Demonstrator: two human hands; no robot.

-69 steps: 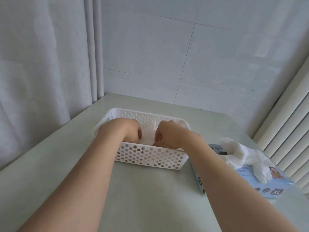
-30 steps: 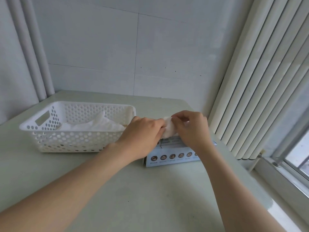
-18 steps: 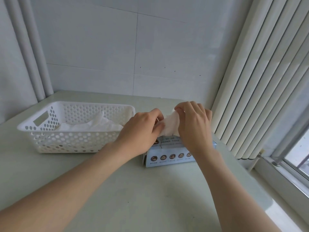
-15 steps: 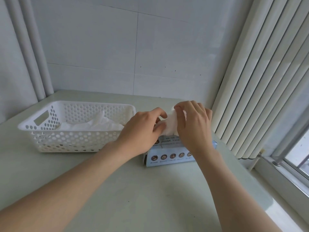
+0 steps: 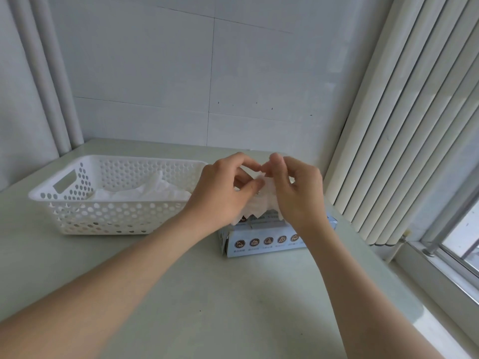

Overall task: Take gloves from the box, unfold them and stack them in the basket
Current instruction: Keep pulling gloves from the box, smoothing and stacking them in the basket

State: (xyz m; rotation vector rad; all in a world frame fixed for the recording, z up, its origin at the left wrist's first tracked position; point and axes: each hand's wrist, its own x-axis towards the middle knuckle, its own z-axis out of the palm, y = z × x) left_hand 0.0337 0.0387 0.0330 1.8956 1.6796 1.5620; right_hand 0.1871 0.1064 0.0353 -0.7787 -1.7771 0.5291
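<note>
A folded white glove [image 5: 260, 203] hangs between my hands just above the light blue glove box [image 5: 261, 240]. My left hand [image 5: 223, 193] pinches its left side and my right hand [image 5: 295, 190] pinches its top right edge. The glove's lower edge is fanned out over the box top. To the left stands the white perforated basket [image 5: 103, 216] with several white gloves [image 5: 145, 193] lying in it.
The pale green table [image 5: 207, 307] ends at a tiled wall behind. Vertical blinds [image 5: 404, 112] hang close to the right of the box, with a window sill [image 5: 440, 275] below them. A curtain [image 5: 33, 73] hangs at the far left.
My hands left the basket, went to the box and lifted a folded glove out. Since half a second ago the glove has spread wider and lower between my fingers.
</note>
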